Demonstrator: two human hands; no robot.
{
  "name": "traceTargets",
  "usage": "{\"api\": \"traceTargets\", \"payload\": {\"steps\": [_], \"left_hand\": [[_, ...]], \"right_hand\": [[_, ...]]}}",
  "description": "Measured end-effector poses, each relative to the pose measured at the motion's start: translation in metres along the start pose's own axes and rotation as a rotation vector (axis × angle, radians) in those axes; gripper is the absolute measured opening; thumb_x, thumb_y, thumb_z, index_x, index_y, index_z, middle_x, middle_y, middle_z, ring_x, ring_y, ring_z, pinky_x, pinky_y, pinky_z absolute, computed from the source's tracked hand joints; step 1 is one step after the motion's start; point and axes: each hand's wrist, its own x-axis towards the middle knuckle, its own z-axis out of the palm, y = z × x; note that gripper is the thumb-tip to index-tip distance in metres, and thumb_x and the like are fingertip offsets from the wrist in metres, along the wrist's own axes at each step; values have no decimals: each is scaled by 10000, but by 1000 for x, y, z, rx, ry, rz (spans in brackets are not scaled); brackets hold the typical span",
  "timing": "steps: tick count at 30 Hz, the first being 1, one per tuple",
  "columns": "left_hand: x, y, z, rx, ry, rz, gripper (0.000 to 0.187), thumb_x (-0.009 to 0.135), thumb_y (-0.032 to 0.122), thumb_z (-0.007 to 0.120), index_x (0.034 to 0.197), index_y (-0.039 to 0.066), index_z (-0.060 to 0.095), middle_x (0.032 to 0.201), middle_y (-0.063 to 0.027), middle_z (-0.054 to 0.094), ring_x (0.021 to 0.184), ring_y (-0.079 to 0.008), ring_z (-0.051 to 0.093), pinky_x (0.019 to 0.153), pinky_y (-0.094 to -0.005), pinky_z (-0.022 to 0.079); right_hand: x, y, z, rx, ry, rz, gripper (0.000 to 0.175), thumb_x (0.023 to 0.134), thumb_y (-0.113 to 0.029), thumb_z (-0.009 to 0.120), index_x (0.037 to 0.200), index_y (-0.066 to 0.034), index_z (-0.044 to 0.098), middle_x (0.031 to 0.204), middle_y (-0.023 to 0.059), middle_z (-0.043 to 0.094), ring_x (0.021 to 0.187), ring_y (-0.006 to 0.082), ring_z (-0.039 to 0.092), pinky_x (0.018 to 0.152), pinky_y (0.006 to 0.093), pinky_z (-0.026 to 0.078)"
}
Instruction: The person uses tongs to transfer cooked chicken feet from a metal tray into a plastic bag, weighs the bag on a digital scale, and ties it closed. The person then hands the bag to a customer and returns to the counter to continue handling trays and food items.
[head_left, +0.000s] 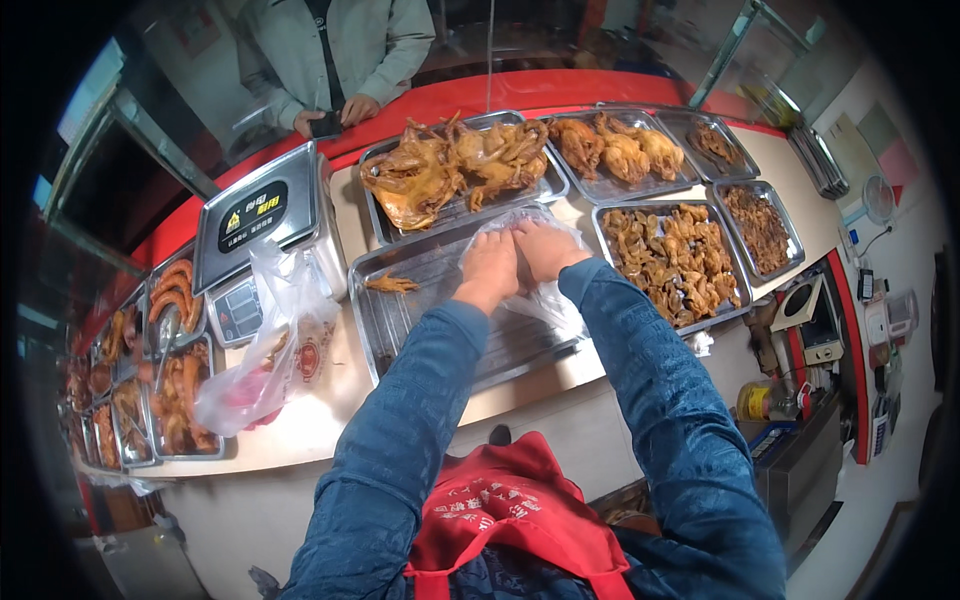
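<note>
Both my left hand (490, 264) and my right hand (546, 246) are on a thin clear plastic bag (551, 304) over the right part of a metal tray (360, 315). The fingers point away from me, with the hands close together and the bag bunched around them. Whether anything is inside the bag under my hands cannot be told. A chicken foot (391, 283) lies at the tray's left side. Behind this tray, flattened cooked poultry (416, 184) fills another tray. Left of my hands, a white printed plastic bag (289, 337) with something pink in it leans against the digital scale (259, 225).
To the right stand trays of whole roast birds (626, 154), small meat pieces (675, 255) and dark shreds (756, 229). Trays of sausages (174, 292) and other meat (180, 401) line the left. A person (337, 60) holding a phone stands beyond the red counter edge (525, 94).
</note>
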Motion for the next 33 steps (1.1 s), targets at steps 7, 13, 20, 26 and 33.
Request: {"api": "traceTargets", "payload": {"steps": [7, 13, 20, 26, 33], "left_hand": [[-51, 8, -13, 31, -167, 49, 413, 762, 53, 723, 1168, 36, 653, 1250, -174, 608, 1172, -409, 593, 968, -477, 531], [-95, 11, 0, -179, 11, 30, 447, 718, 59, 738, 1158, 61, 654, 1107, -224, 652, 953, -440, 670, 825, -515, 560], [-98, 6, 27, -905, -36, -154, 386, 749, 69, 755, 1121, -2, 681, 992, -147, 733, 878, -282, 722, 764, -382, 559], [-90, 1, 12, -1826, -177, -541, 309, 873, 109, 711, 1165, 27, 651, 934, -89, 696, 769, -176, 676, 602, -297, 569], [-77, 3, -39, -2291, -248, -343, 365, 1013, 378, 606, 1240, 93, 618, 1056, -70, 684, 825, -170, 659, 695, -343, 561]], "right_hand": [[-42, -30, 24, 40, 35, -26, 325, 853, -258, 651, 1082, -30, 682, 1151, 208, 649, 993, 377, 687, 867, 449, 568], [-72, -45, 35, 402, -54, 105, 449, 718, -341, 787, 1028, -25, 716, 1051, 204, 718, 972, 387, 690, 843, 458, 552], [-83, -23, 22, 1184, -292, 409, 380, 740, -138, 821, 1030, 76, 703, 901, 122, 736, 790, 171, 693, 708, 290, 536], [-88, -18, -18, 1837, -252, 452, 484, 908, -219, 777, 1264, 73, 630, 1155, 112, 702, 1015, 162, 682, 866, 294, 558], [-104, -48, -61, 1154, 90, 129, 451, 949, -200, 679, 1340, 10, 602, 1178, 115, 696, 1042, 197, 658, 897, 353, 534]]}}
